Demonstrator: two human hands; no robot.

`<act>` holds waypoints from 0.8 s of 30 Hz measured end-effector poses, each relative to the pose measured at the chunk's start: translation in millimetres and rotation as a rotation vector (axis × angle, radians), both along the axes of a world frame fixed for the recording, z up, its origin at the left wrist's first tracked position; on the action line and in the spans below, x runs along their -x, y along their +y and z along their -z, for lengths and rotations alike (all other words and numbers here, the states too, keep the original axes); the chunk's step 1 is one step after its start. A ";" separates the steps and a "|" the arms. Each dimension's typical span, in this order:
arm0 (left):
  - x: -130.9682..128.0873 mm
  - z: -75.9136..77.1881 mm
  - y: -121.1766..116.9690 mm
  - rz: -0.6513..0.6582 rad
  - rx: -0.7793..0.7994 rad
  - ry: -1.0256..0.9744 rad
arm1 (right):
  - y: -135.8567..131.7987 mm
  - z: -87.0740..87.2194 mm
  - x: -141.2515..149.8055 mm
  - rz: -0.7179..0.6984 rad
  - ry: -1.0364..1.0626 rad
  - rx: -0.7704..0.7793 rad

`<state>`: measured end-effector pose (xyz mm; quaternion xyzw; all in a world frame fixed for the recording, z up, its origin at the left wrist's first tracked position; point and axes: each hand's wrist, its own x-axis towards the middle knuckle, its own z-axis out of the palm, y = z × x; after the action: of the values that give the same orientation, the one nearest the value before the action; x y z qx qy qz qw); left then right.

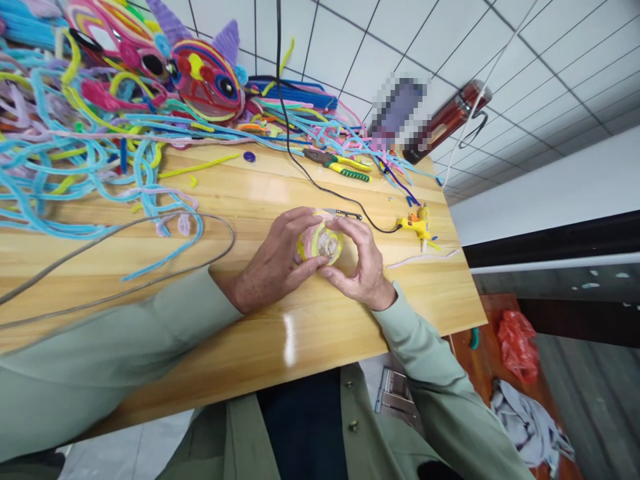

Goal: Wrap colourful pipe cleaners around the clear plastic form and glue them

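Both hands hold a small rounded piece (pixel 316 241) in pink and yellow, with a pale, mottled patch facing right; it looks like coiled pipe cleaner. My left hand (pixel 280 257) wraps around its left side, thumb along the lower edge. From the right, my right hand (pixel 363 263) grips it between curved fingers and thumb. Part of the piece is hidden behind the fingers. Just beyond the hands lies a small dark cutting tool (pixel 345 214) on the wooden table (pixel 260 333).
Tangled pipe cleaners (pixel 150 157) cover the back left, beside a colourful animal-face piece (pixel 207 83). Green-and-yellow pliers (pixel 340 165), a yellow glue gun (pixel 419 225) with a black cord (pixel 320 187), and a red thermos (pixel 445 127) stand or lie to the right. A grey cable (pixel 227 250) loops at left.
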<state>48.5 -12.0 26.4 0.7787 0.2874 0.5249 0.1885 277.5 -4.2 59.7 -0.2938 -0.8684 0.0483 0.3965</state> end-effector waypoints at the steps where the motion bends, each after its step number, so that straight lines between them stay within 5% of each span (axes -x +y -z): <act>1: 0.5 -0.4 0.0 0.006 0.006 0.010 | -0.2 -0.4 -0.2 -0.002 -0.003 0.001; 24: 1.9 -0.6 -4.2 -0.038 0.087 0.088 | -1.8 -2.1 -17.0 0.037 -0.024 -0.003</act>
<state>46.6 -16.1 26.9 0.7865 0.3325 0.4806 0.1994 294.5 -6.0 61.7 -0.3100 -0.8676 0.0360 0.3871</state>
